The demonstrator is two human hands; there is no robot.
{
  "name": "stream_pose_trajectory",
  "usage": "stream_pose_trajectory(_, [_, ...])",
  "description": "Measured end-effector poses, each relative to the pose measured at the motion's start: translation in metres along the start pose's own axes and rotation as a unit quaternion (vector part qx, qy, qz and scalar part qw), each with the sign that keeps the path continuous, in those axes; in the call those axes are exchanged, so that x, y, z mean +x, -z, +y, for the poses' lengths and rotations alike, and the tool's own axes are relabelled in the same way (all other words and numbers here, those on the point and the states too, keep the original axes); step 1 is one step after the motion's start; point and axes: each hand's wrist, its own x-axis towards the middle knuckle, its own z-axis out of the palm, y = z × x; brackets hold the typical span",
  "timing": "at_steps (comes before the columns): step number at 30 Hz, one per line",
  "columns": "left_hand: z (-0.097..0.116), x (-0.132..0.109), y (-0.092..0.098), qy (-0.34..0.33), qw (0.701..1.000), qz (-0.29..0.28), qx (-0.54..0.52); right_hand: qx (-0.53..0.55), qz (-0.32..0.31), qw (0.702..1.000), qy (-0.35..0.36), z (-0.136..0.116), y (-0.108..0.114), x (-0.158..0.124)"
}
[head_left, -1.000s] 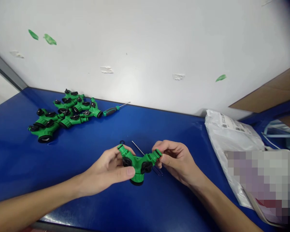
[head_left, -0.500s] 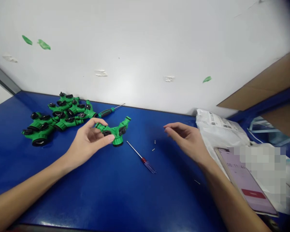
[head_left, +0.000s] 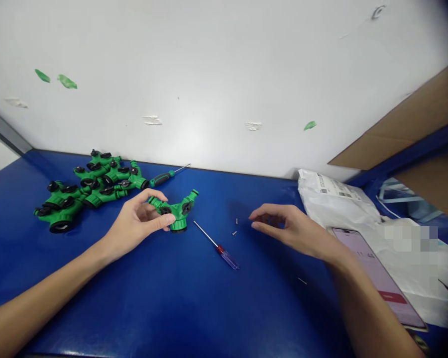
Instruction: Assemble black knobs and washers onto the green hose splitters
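My left hand [head_left: 144, 214] grips a green Y-shaped hose splitter [head_left: 178, 215] with black valve levers, thumb in front and fingers behind. The splitter stands with its wide collar downward. My right hand [head_left: 283, 226] hovers over the blue table with thumb and forefinger slightly apart, and nothing shows between them. Two small screws [head_left: 234, 233] lie just left of its fingertips. Between the hands rests a screwdriver [head_left: 226, 254] with a red and clear purple handle, its tip toward the splitter.
Several green hose splitters [head_left: 65, 214] are grouped at the left, beside a green-black screwdriver [head_left: 162, 178]. A thin metal piece [head_left: 302, 281] lies below my right hand. White plastic packages [head_left: 336, 201] and a phone [head_left: 377, 273] are at the right. A white wall [head_left: 209, 74] rises behind the table.
My right thumb and forefinger have parted slightly, and that hand has dropped a little in view. The left hand still holds the splitter. The whole view has shifted slightly.
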Motion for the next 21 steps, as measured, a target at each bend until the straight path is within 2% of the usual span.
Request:
stream_pose_trajectory(4, [-0.002,-0.004,-0.002,-0.012,1.000,-0.010,-0.001,0.004,-0.005,1.000,0.026,0.001,-0.009,-0.009])
stream_pose_trajectory(8, [-0.004,-0.007,-0.006,-0.021,0.999,-0.027,-0.019,-0.053,-0.028,0.993,0.100,-0.001,-0.028,-0.005])
stream_pose_trajectory(13, [-0.006,-0.008,-0.008,-0.017,0.999,-0.037,-0.036,-0.089,-0.037,0.986,0.134,-0.002,-0.039,0.001])
stream_pose_trajectory(16, [-0.007,-0.009,-0.009,-0.012,0.999,-0.032,-0.029,-0.086,-0.031,0.986,0.140,-0.001,-0.039,0.000])
stream_pose_trajectory(21, [-0.006,-0.011,-0.009,-0.015,0.999,-0.027,-0.016,-0.083,-0.014,0.992,0.098,0.002,-0.030,-0.005])
